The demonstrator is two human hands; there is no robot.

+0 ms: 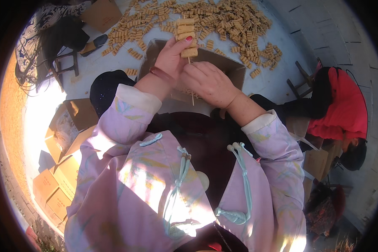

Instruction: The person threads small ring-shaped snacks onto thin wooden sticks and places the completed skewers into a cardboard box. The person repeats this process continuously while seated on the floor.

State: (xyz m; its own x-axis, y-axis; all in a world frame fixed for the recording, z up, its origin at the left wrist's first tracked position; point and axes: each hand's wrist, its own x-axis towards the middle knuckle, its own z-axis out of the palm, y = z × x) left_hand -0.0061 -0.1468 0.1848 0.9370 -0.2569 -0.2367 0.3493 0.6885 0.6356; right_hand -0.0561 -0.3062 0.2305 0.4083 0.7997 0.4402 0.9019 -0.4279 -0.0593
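Over an open brown cardboard box, the left hand grips golden-brown cylindrical rolls while the right hand seemingly pinches their thin wooden stick (the pinch itself is hidden), apparently a skewer-adjusting step whose next move calls for steady alignment.

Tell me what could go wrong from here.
The left hand presses its thumb against the tan pieces on the skewer, so a piece might crack or slide loose.

The right hand grips low on the stick, above the open carton; if the grip slips, the skewer could drop in.

Loose skewers lie near a dark shoe at left; a shifted foot might crush some.
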